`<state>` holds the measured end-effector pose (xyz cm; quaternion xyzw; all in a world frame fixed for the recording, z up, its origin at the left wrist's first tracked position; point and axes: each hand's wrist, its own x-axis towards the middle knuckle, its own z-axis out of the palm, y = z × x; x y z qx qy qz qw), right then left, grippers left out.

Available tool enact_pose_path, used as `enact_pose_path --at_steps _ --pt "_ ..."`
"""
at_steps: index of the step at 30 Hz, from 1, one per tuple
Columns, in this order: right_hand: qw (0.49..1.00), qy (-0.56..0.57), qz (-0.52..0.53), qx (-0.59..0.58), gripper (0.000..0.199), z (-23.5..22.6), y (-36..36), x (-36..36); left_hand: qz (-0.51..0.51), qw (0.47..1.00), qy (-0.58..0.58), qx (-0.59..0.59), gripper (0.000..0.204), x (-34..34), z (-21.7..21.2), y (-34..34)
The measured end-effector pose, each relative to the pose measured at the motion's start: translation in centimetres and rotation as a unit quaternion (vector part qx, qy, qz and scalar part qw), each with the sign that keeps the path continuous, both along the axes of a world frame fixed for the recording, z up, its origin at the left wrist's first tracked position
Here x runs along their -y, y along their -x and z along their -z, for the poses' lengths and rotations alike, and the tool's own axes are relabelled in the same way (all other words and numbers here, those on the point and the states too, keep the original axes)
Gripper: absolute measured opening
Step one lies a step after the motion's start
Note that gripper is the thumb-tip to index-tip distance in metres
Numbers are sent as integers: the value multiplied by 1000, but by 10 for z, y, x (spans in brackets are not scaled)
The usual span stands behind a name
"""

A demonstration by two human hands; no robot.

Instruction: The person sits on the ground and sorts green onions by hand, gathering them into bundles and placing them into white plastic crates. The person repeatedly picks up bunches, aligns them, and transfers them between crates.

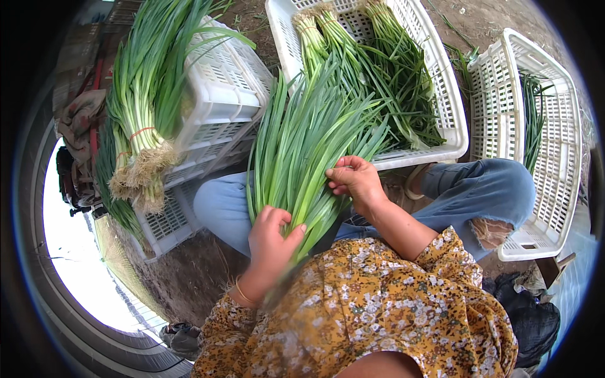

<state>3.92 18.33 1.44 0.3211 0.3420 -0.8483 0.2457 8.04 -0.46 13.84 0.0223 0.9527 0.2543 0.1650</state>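
A big loose bunch of garlic chives (309,142), with long flat green leaves, lies across my lap with its tips pointing away from me. My left hand (271,239) is curled around the near part of the bunch, thumb on top of the leaves. At the bunch's right side my right hand (358,183) has thumb and forefinger pinched together against the leaves; what lies between the fingertips is too small to make out. The root ends of this bunch are hidden under my left hand and shirt.
Ahead, a white plastic crate (450,101) holds several chive bundles. Stacked white crates (220,94) at the left carry banded bundles (142,120) with roots hanging over the edge. Another white crate (554,164), with some chives inside, stands right. A black plastic bag (532,321) lies lower right.
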Motion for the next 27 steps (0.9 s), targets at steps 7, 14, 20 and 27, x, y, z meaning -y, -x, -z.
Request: enact_pose_path --at_steps 7,14,20,27 --pt "998 -12 -13 -65 13 -24 -4 -3 -17 1000 -2 7 26 5 3 1" --pt "857 -320 -202 -349 11 -21 -7 -7 -1 1000 3 -28 25 2 5 -2" --pt "593 -556 -322 -486 10 -25 -15 -13 90 988 61 -106 22 -4 8 -8" --pt "824 -525 -117 -181 33 11 25 -48 107 986 45 -122 18 -2 15 -14"
